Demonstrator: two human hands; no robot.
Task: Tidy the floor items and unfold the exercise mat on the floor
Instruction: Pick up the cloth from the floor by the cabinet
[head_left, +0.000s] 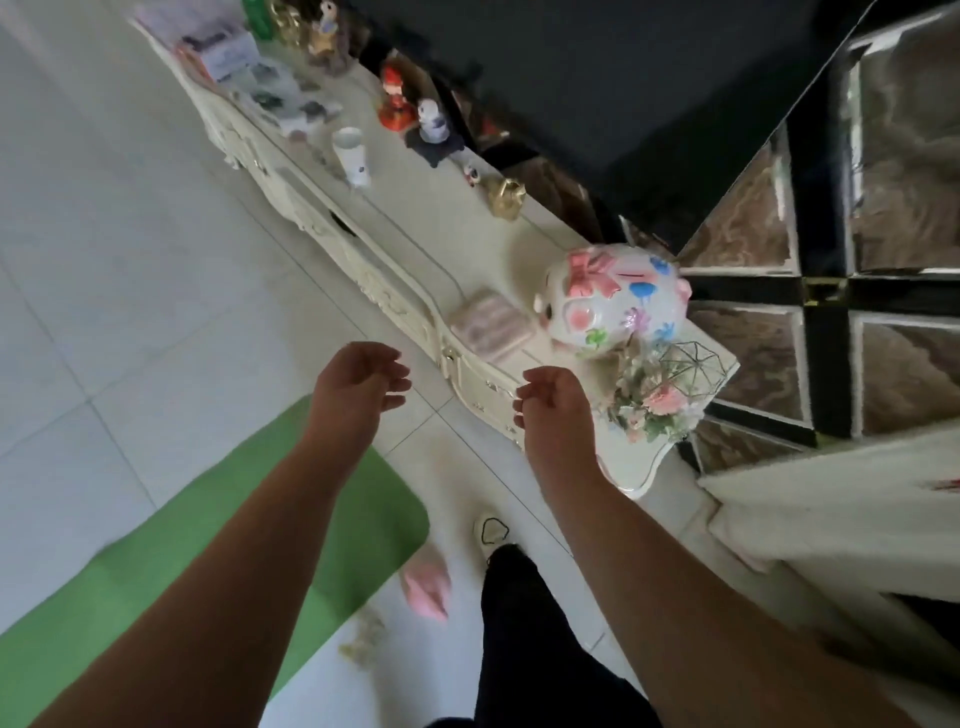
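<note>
I see both hands held out in the middle of the frame, over the floor and clear of everything. My left hand (358, 382) has its grip loose, fingers slightly bent and spread, holding nothing. My right hand (553, 402) has its fingers curled more, tips close to the thumb, but nothing is pinched between them.

The green exercise mat (156, 561) lies flat on the white tiled floor (104, 260) in the lower left of the frame, one rounded corner showing near the center bottom; my left forearm crosses over it. Just beside that corner, toward the bottom center, sits a pink slipper (427, 587), blurred, and near it a small pale crumpled thing (363, 636) that I cannot identify. A white shoe (491, 532) on my foot shows just right of the slipper, with a dark trouser leg (519, 623) below it.

A cream cabinet (405, 249) runs diagonally from the upper left to the center right. On its surface stand a flowered piggy bank (618, 301), a pink folded cloth (491, 325) just beside it, and a bunch of artificial flowers (654, 400) with a wire frame near the right hand. Farther up are a white cup (350, 153), a gold figurine (506, 197), and a red figurine (395, 98).
</note>
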